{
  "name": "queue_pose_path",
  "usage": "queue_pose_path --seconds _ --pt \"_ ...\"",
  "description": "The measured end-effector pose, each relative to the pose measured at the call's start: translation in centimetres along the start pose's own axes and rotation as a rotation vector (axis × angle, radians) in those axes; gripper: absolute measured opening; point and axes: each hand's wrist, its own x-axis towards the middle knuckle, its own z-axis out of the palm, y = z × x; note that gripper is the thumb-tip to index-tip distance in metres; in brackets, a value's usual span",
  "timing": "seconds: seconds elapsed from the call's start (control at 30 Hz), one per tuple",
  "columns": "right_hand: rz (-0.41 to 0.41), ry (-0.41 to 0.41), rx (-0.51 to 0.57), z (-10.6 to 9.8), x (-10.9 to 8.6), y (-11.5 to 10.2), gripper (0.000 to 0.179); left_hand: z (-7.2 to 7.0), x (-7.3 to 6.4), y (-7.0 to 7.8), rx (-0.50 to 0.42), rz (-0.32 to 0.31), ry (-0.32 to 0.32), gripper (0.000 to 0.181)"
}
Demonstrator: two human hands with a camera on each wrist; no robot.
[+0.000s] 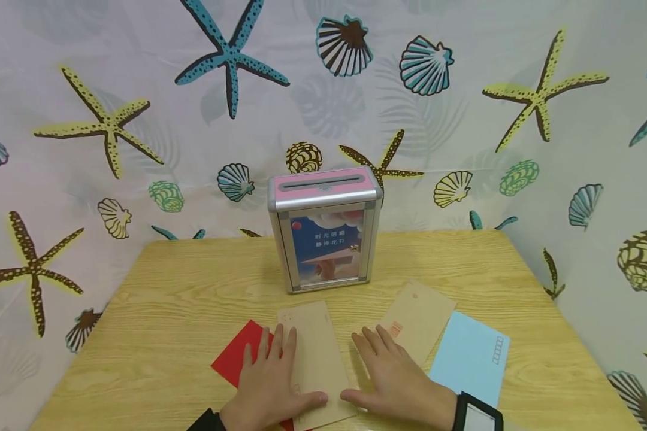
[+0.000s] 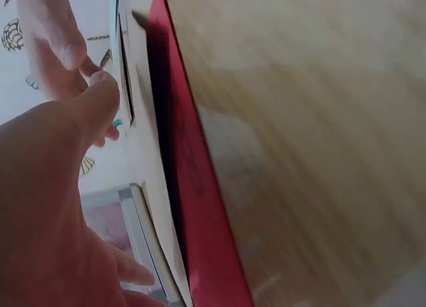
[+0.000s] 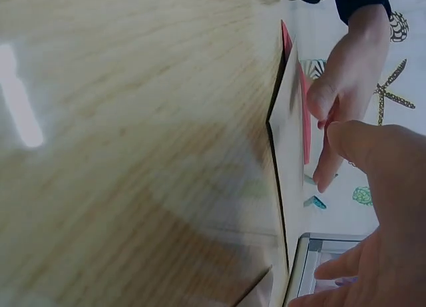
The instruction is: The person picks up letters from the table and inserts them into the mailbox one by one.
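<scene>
My left hand (image 1: pixel 272 380) is spread palm down over a red envelope (image 1: pixel 239 353) and a long brown envelope (image 1: pixel 318 347) that partly covers it. My right hand (image 1: pixel 396 380) lies palm down at the long envelope's right side, its thumb near the lower right edge. Just beyond its fingers is a second brown envelope (image 1: pixel 420 317) with orange printed marks, and a light blue envelope (image 1: pixel 471 353) lies to its right. Both hands have extended fingers and hold nothing. In the left wrist view, the red envelope (image 2: pixel 200 214) sits lowest. Whether the palms touch paper I cannot tell.
Behind the envelopes a pink-topped, silver-framed letter box (image 1: pixel 326 239) stands upright, with a slot on top and a picture on its front. The wooden table (image 1: pixel 194 281) ends at a cloth (image 1: pixel 345 114) printed with starfish and shells.
</scene>
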Motion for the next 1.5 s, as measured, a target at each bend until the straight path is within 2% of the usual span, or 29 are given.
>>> queue_pose_path --seconds 0.17,0.3,0.47,0.63,0.87,1.0,1.23,1.5 --pt "-0.038 -0.001 -0.010 0.3 0.3 -0.4 0.086 -0.7 1.4 -1.2 0.011 -0.038 0.062 0.127" --pt "-0.048 -0.052 -0.034 0.8 0.6 -0.9 0.084 -1.3 2.5 -2.2 0.027 -0.041 0.110 0.124" --pt "-0.044 -0.126 -0.040 1.3 0.8 -1.4 0.091 -2.0 3.6 -2.7 0.031 -0.045 0.126 0.118" --pt "-0.071 -0.119 -0.057 1.4 0.8 -1.8 0.095 -2.5 4.4 -2.8 0.044 -0.046 0.134 0.113" --pt "-0.142 -0.066 -0.140 1.4 0.7 -1.9 0.090 -2.4 5.1 -2.8 0.056 -0.044 0.099 0.108" --pt "-0.152 -0.059 -0.164 1.4 0.7 -1.9 0.089 -2.3 5.3 -2.9 0.049 -0.039 0.099 0.103" --pt "-0.119 -0.101 -0.170 1.4 0.9 -2.2 0.091 -2.2 5.9 -3.3 0.032 -0.012 0.186 0.095" --pt "-0.087 -0.159 -0.187 1.2 1.2 -2.4 0.094 -1.7 6.4 -3.7 0.044 -0.029 0.266 0.089"
